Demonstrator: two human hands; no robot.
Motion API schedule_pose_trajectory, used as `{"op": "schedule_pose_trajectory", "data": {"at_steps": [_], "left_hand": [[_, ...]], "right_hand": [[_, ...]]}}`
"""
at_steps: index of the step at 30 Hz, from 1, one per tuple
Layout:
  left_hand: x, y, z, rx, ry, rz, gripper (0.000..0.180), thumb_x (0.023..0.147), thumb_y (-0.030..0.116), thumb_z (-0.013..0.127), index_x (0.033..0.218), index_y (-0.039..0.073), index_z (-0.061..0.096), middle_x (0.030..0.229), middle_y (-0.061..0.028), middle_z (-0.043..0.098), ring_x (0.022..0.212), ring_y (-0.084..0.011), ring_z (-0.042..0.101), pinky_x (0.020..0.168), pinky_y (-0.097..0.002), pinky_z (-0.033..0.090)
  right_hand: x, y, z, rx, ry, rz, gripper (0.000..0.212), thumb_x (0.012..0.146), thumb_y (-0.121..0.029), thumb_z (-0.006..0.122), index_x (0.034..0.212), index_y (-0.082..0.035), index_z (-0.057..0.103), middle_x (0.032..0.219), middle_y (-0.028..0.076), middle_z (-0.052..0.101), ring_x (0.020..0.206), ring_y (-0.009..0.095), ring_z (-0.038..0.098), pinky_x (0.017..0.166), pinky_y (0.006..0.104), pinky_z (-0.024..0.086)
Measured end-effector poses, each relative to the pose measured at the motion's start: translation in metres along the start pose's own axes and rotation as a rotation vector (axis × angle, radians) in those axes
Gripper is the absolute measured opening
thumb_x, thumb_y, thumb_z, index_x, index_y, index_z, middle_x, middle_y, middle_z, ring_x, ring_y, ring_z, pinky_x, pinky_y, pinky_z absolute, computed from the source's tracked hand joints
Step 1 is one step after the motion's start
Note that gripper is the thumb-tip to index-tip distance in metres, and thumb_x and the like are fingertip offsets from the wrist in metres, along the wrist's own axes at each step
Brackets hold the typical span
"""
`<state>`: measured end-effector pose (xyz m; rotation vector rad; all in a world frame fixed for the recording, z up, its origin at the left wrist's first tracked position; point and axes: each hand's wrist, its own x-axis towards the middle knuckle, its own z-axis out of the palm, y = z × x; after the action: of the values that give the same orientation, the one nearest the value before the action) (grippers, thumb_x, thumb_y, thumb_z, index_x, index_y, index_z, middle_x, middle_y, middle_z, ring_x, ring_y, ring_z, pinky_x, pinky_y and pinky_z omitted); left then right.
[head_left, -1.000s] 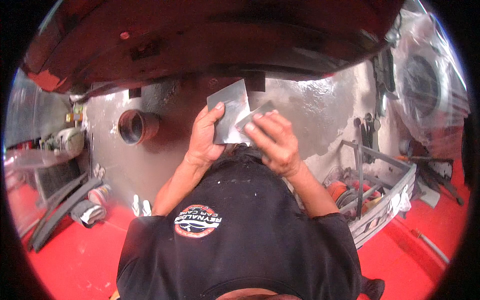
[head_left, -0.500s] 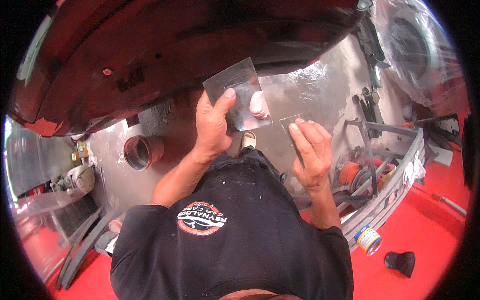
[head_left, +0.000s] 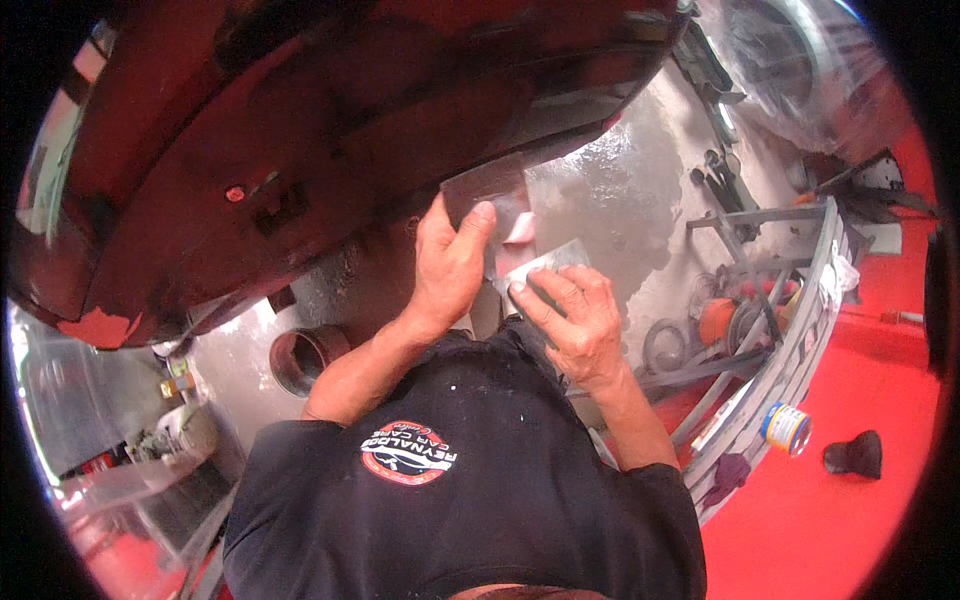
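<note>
Head view: the left hand (head_left: 450, 262) has its grip clamped on a thin larger plate (head_left: 490, 180), thumb on top, and the right hand (head_left: 582, 328) has its grip closed on a smaller plate (head_left: 562, 258), fingertips over its upper face. The smaller plate lies just right of and nearer than the larger plate, its long edge slanting from near left to far right; the larger plate's long axis runs from far left to near right. A pinkish patch (head_left: 522, 228) shows on the larger plate's right part, between left thumb and smaller plate; whether the plates touch, I cannot tell. Counted: two hands, two plates, one dark red car panel (head_left: 380, 110) beyond, one bucket (head_left: 328, 348) left, one grey rack (head_left: 818, 320) right, one tin (head_left: 786, 428) beside it.
</note>
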<state>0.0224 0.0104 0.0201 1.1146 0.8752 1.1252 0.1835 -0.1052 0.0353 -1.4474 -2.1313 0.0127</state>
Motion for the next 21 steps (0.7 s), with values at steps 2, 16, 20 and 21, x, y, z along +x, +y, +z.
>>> {"op": "schedule_pose_trajectory", "data": {"at_steps": [2,16,20,21], "left_hand": [[0.005,0.015,-0.002,-0.193,0.098,-0.087,0.020,0.100,0.007,0.057,0.119,0.002,0.060,0.109,-0.0083,0.069,0.095,-0.0167,0.067,0.086,-0.0345,0.055],[-0.057,-0.067,-0.130,-0.352,0.513,-0.485,0.030,0.099,0.010,0.056,0.128,0.002,0.056,0.120,-0.0106,0.065,0.107,-0.0240,0.066,0.095,-0.0414,0.055],[-0.066,-0.073,-0.116,-0.376,0.564,-0.460,0.030,0.099,0.011,0.058,0.128,0.003,0.055,0.120,-0.0100,0.065,0.107,-0.0245,0.065,0.094,-0.0422,0.055],[-0.064,-0.070,-0.105,-0.354,0.579,-0.468,0.031,0.099,0.011,0.057,0.129,0.003,0.054,0.120,-0.0100,0.065,0.108,-0.0247,0.065,0.094,-0.0425,0.055]], "right_hand": [[-0.021,0.000,0.018,0.232,0.013,0.187,0.042,0.075,0.001,0.065,0.115,-0.010,0.073,0.118,0.009,0.067,0.108,0.031,0.061,0.097,0.0423,0.049],[-0.072,0.070,0.014,1.721,0.753,0.940,0.045,0.101,-0.015,0.055,0.143,-0.002,0.046,0.134,0.016,0.059,0.121,0.033,0.061,0.099,0.0566,0.052],[-0.059,0.111,0.004,1.979,0.659,0.872,0.057,0.104,-0.041,0.051,0.143,-0.001,0.046,0.142,0.020,0.055,0.129,0.039,0.055,0.101,0.0658,0.048],[-0.058,0.123,0.007,2.006,0.612,0.857,0.055,0.104,-0.040,0.051,0.143,-0.002,0.045,0.141,0.020,0.056,0.128,0.039,0.056,0.100,0.0658,0.048]]}}
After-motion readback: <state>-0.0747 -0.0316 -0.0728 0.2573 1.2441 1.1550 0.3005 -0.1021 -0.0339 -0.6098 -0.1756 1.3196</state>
